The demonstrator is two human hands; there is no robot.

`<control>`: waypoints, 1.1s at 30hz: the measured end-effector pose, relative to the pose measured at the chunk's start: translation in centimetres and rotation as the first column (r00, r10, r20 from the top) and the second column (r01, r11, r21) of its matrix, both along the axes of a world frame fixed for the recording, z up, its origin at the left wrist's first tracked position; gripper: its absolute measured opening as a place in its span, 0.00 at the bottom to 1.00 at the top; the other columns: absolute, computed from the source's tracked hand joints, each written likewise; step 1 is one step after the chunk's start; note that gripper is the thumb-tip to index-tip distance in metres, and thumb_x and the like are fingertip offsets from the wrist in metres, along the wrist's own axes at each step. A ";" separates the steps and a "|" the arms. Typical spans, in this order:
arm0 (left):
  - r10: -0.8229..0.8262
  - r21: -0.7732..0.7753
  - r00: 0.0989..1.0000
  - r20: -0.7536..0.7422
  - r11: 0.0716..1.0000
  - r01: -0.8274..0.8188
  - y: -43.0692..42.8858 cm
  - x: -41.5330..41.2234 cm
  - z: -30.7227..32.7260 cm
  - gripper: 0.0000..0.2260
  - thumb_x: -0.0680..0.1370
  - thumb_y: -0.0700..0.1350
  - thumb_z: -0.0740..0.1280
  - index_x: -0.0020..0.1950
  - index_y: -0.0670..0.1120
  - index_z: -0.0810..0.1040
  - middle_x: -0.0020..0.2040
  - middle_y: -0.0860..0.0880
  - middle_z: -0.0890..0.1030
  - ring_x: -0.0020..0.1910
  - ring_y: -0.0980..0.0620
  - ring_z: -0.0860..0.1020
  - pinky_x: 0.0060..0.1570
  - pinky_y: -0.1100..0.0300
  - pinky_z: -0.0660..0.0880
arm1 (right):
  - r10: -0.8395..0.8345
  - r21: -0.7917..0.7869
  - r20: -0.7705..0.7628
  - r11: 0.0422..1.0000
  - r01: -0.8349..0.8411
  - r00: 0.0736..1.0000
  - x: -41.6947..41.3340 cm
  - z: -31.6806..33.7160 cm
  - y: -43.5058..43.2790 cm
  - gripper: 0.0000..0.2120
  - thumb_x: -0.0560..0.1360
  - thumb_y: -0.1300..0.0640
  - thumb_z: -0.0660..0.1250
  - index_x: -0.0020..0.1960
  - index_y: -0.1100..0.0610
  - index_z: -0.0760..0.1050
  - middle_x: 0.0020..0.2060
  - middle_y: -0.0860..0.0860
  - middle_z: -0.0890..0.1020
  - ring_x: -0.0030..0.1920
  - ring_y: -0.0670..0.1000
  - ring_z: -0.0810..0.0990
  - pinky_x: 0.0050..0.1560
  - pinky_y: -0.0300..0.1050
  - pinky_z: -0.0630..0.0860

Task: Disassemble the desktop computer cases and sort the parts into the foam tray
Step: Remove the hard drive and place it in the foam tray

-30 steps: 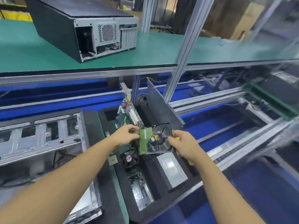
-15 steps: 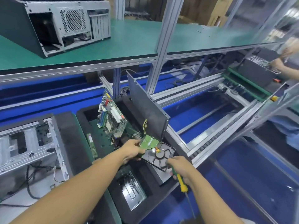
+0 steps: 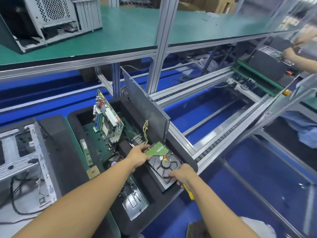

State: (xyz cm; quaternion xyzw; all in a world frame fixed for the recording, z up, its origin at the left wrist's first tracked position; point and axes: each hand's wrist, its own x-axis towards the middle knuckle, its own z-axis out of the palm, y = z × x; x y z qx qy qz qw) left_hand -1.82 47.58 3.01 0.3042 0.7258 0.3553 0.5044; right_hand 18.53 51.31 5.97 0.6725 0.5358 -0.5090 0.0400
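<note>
1. The left hand is gripping the far end of the hard drive, with its fingers curled around the edge by the drive's green circuit board.
2. The right hand is pinching the drive's near corner, and a yellow-handled screwdriver is sticking out from under its palm.
3. The hard drive is lying circuit side up, low over the right-hand compartment of the black foam tray. It is sitting over a silver box lying there, though I cannot tell whether the two are touching.
4. A grey side panel is standing on edge in the tray just behind the drive, and a motherboard is leaning tilted to its left.
5. A memory stick is lying flat near the tray's left side.
6. An opened computer case is lying on the counter left of the tray, and another case is sitting on the green shelf above.
</note>
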 end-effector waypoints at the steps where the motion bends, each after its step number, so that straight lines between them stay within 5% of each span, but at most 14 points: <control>1: -0.011 0.005 1.000 0.004 1.000 0.011 0.2 0.0 -0.2 0.26 0.75 0.32 0.70 0.69 0.53 0.77 0.64 0.48 0.77 0.58 0.49 0.77 0.57 0.62 0.71 | 0.026 -0.023 0.024 0.999 -0.026 0.999 0.0 0.3 0.0 0.07 0.75 0.60 0.68 0.41 0.61 0.72 0.35 0.60 0.85 0.23 0.49 0.65 0.25 0.36 0.62; 6: -0.049 0.016 0.998 -0.026 0.999 0.049 0.7 -0.3 -0.8 0.24 0.76 0.35 0.70 0.70 0.53 0.76 0.68 0.48 0.76 0.63 0.50 0.74 0.62 0.60 0.69 | 0.146 -0.066 0.075 0.988 -0.141 0.986 0.2 1.0 0.0 0.15 0.78 0.53 0.66 0.43 0.65 0.78 0.28 0.54 0.83 0.20 0.47 0.68 0.24 0.37 0.66; 9: 0.043 0.013 0.998 -0.051 0.999 -0.043 0.8 -0.2 -1.2 0.21 0.78 0.39 0.70 0.70 0.50 0.74 0.68 0.47 0.75 0.60 0.50 0.74 0.58 0.61 0.67 | 0.107 -0.071 0.014 0.992 -0.106 0.994 -0.3 0.7 -0.4 0.14 0.79 0.51 0.64 0.50 0.64 0.77 0.36 0.57 0.86 0.24 0.48 0.68 0.25 0.38 0.66; 14: 0.065 -0.008 0.998 -0.015 0.998 -0.065 0.5 -0.6 -1.6 0.20 0.79 0.44 0.71 0.70 0.49 0.74 0.66 0.46 0.76 0.58 0.49 0.74 0.59 0.61 0.66 | 0.127 -0.097 0.017 0.987 -0.125 0.992 -0.7 0.3 -0.2 0.12 0.79 0.50 0.64 0.48 0.60 0.74 0.38 0.57 0.86 0.25 0.48 0.67 0.27 0.38 0.64; 19: 0.106 -0.032 0.994 0.037 0.994 -0.105 0.2 -0.5 -1.3 0.25 0.78 0.48 0.71 0.73 0.48 0.69 0.60 0.49 0.75 0.55 0.50 0.75 0.55 0.59 0.67 | 0.263 -0.181 0.031 0.950 -0.254 0.964 0.3 0.7 0.9 0.21 0.76 0.40 0.67 0.43 0.59 0.77 0.26 0.50 0.78 0.25 0.49 0.70 0.26 0.38 0.67; 28: 0.224 0.105 0.974 -0.027 0.970 -0.220 -1.0 -2.9 2.8 0.12 0.79 0.49 0.69 0.61 0.50 0.74 0.56 0.52 0.79 0.49 0.58 0.76 0.47 0.63 0.70 | 0.478 -0.196 -0.150 0.843 -0.500 0.865 -3.5 7.0 2.0 0.03 0.67 0.58 0.63 0.40 0.58 0.71 0.32 0.54 0.74 0.29 0.50 0.70 0.31 0.42 0.69; 31: 0.249 0.185 0.968 -0.019 0.953 -0.242 -2.2 -3.8 5.5 0.09 0.79 0.42 0.68 0.59 0.46 0.76 0.54 0.48 0.79 0.53 0.49 0.79 0.49 0.62 0.73 | 0.538 -0.051 -0.233 0.825 -0.563 0.810 -6.7 8.9 1.0 0.10 0.66 0.60 0.61 0.47 0.59 0.71 0.37 0.54 0.71 0.34 0.51 0.68 0.33 0.44 0.69; 33: 0.217 0.210 0.976 0.016 0.954 -0.216 -3.6 -4.7 7.6 0.08 0.80 0.38 0.66 0.59 0.42 0.77 0.51 0.45 0.79 0.47 0.50 0.80 0.38 0.70 0.73 | 0.567 0.059 -0.279 0.816 -0.575 0.775 -9.2 9.5 -0.1 0.12 0.69 0.61 0.61 0.52 0.57 0.73 0.39 0.53 0.73 0.37 0.51 0.70 0.37 0.45 0.70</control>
